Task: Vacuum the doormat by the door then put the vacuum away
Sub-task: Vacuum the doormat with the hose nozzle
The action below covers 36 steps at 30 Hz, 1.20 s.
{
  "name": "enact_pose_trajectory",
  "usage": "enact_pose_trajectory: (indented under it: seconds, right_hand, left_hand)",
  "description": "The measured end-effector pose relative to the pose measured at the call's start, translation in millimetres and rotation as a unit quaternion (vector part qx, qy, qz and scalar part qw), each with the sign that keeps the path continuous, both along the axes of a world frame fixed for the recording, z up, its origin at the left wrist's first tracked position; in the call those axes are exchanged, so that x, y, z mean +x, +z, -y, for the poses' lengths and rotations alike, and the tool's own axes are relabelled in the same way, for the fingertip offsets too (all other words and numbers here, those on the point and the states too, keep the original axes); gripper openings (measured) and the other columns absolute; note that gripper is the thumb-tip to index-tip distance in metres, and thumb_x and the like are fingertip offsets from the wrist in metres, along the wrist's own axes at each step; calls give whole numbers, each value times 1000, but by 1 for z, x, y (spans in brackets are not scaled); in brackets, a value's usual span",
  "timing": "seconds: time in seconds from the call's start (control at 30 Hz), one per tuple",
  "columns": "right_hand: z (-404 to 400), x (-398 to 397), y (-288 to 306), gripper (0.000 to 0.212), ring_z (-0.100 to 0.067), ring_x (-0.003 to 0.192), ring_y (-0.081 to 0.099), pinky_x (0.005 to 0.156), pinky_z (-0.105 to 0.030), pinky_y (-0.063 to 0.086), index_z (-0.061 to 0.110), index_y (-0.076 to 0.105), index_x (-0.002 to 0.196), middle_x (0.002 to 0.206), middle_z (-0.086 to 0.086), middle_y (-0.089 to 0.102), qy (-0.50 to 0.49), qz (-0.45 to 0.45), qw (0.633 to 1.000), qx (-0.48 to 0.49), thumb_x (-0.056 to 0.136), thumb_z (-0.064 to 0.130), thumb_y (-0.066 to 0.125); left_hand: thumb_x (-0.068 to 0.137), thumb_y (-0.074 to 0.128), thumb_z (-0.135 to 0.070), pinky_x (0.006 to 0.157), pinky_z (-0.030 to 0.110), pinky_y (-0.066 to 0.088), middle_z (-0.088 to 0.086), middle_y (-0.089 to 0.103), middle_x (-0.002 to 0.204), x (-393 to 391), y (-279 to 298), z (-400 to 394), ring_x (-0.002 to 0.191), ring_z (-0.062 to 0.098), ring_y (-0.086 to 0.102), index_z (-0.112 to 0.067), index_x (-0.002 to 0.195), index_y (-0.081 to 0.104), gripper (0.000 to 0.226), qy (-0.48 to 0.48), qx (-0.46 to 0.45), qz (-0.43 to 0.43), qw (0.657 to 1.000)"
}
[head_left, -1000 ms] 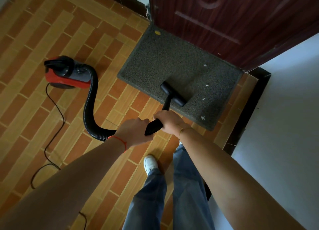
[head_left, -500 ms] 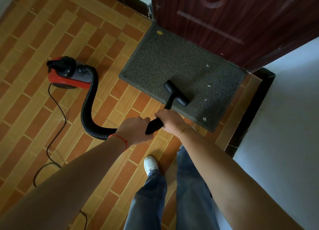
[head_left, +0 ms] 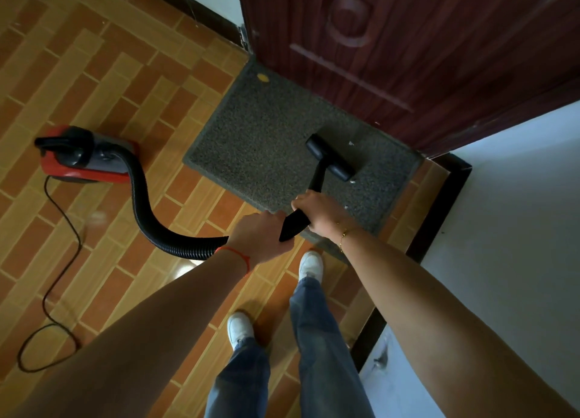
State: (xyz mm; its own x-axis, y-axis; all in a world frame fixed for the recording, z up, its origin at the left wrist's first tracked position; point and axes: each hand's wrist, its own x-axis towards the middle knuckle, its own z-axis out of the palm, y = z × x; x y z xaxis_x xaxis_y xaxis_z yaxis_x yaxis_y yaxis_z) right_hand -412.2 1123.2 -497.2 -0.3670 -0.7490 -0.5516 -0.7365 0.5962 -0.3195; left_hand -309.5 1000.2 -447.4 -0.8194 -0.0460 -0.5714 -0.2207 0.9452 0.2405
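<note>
Head view: the black wand is gripped by both hands, left hand behind right hand. Its nozzle rests on the doormat by the door. The red vacuum sits on the floor.

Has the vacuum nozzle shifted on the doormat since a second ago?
Yes. The nozzle has gone further onto the doormat, away from its near edge and toward the door, passing the white crumbs.

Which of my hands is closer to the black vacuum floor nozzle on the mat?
Right. The right hand grips the wand just below the black vacuum floor nozzle; the left hand holds farther back, by the hose.
</note>
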Motion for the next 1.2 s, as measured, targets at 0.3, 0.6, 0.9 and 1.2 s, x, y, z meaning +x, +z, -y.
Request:
enact_pose_trajectory:
  seconds: [0.3, 0.6, 0.9, 1.2]
  right_hand:
    - [-27, -94, -8, 24, -25, 114, 56, 88, -43, 53, 13, 57, 104, 113, -4, 60, 9, -2, 1000, 15, 83, 4, 65]
    - [-38, -137, -13, 26, -23, 115, 54, 91, -42, 52, 13, 58, 106, 114, -3, 60, 3, 7, 1000, 14, 83, 3, 66]
    - [-32, -126, -13, 19, -23, 108, 59, 85, -40, 54, 15, 57, 98, 108, -2, 61, -28, 11, 1000, -1, 84, 5, 65]
    - [-8, -74, -10, 14, -24, 109, 58, 85, -42, 53, 14, 57, 94, 107, -2, 62, -25, 21, 999, -23, 85, 3, 61]
  left_hand:
    - [89, 52, -44, 48, 25, 30, -7, 42, 63, -93, -8, -26, 57, 16, 48, -18, 104, 55, 30, 11, 12, -13, 1000]
    - [89, 54, -45, 53, 26, 37, -4, 50, 70, -137, -16, -36, 60, 17, 51, -19, 111, 54, 34, 3, 9, 0, 1000]
    - [88, 54, -45, 53, 25, 38, -7, 44, 61, -129, -16, -28, 59, 18, 53, -19, 106, 55, 32, 1, 16, -11, 1000]
    - [88, 53, -46, 52, 26, 37, -8, 38, 59, -78, -5, -4, 58, 16, 49, -19, 102, 55, 31, 3, -1, -9, 1000]
